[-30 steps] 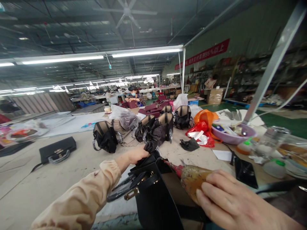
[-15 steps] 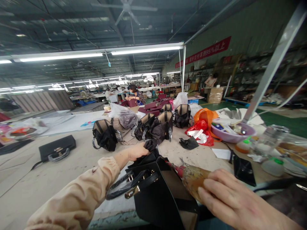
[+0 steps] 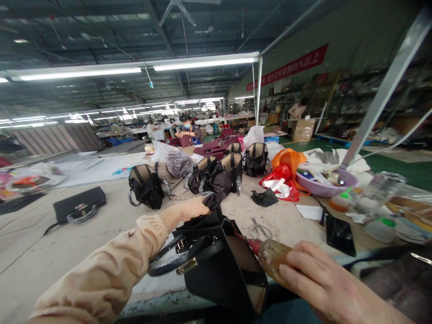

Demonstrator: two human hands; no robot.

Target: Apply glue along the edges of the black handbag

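A black handbag [image 3: 219, 272] stands at the near edge of the worktable [image 3: 84, 234], its handle and gold clasp turned to the left. My left hand [image 3: 194, 208] is closed on the black fabric at the bag's far top edge. My right hand [image 3: 313, 279] is wrapped round a stained squeeze bottle [image 3: 272, 254] with a red nozzle, which points into the open top of the bag. A pair of scissors [image 3: 259, 230] lies just beyond the bottle.
Several open black-and-tan bags [image 3: 216, 173] stand mid-table, a flat black bag [image 3: 79, 206] at left. Red and orange plastic bags [image 3: 283, 173], a purple bowl [image 3: 326, 182], jars and a black piece [image 3: 339, 234] crowd the right. A person [image 3: 189, 130] sits far behind.
The view has shifted so the bag sits lower and more upright. The bottle has drawn back slightly to the right. Both hands keep their grips.
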